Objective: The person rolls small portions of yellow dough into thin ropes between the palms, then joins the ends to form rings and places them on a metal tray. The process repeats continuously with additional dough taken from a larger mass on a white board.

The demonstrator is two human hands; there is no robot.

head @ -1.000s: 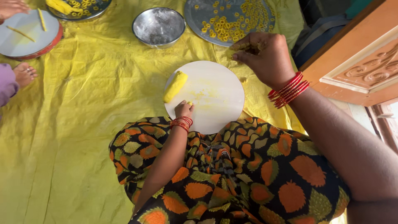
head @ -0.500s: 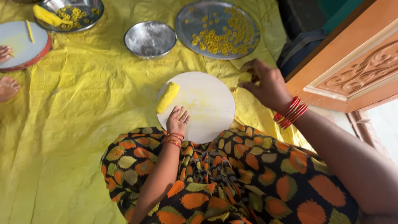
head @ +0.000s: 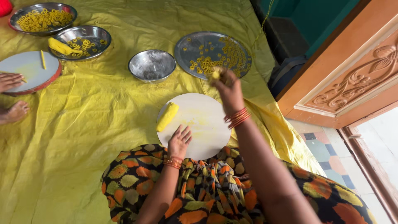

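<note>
Nearby, a steel bowl (head: 151, 65) and a ring-strewn steel plate (head: 195, 43) are flanking the round white board (head: 207, 124). Left hand (head: 179, 141) is resting flat, fingers spread; right hand (head: 227, 89) is pinching a yellow dough piece (head: 215, 74).

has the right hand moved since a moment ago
Yes. The right hand has left the white round board's far right edge and now reaches over the steel plate of yellow rings.

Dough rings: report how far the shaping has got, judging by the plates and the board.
Done: many rings lie on the steel plate. In hand: the right hand holds a small dough piece over it; the left hand rests on the round board. Left: a dough log unshaped.
</note>
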